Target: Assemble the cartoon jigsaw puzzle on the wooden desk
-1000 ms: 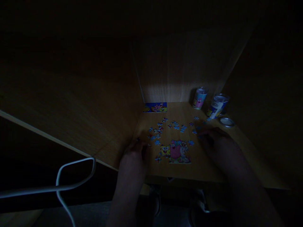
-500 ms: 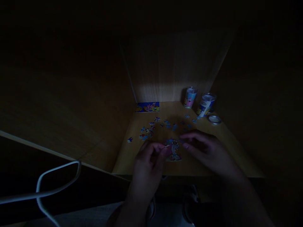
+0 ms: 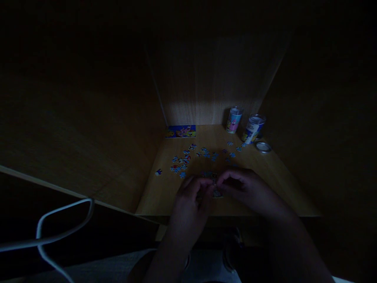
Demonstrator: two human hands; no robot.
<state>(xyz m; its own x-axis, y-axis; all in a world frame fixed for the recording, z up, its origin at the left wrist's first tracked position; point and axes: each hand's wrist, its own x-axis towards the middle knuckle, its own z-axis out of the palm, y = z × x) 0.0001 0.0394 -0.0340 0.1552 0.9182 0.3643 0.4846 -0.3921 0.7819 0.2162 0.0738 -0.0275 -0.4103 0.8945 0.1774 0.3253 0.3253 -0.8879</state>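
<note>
The scene is very dark. My left hand [image 3: 193, 194] and my right hand [image 3: 240, 186] meet over the joined part of a cartoon jigsaw puzzle [image 3: 216, 192] near the front of a wooden desk [image 3: 265, 177]. Both hands hide most of it. Fingertips of both hands are curled and pinched together at the puzzle's top edge; what they pinch is too dark to make out. Several loose blue puzzle pieces [image 3: 184, 161] lie scattered just beyond the hands, and a single piece [image 3: 158, 172] lies off to the left.
A picture card [image 3: 180, 131] lies at the desk's back left corner. Two printed tins [image 3: 234, 120] [image 3: 252, 129] and a round lid [image 3: 263, 147] stand at the back right. Wooden panels wall the desk in. A white cable [image 3: 59, 232] loops at lower left.
Both hands came in from the sides of the desk to the middle and closed over the joined puzzle. The view shifted, so everything sits further left.
</note>
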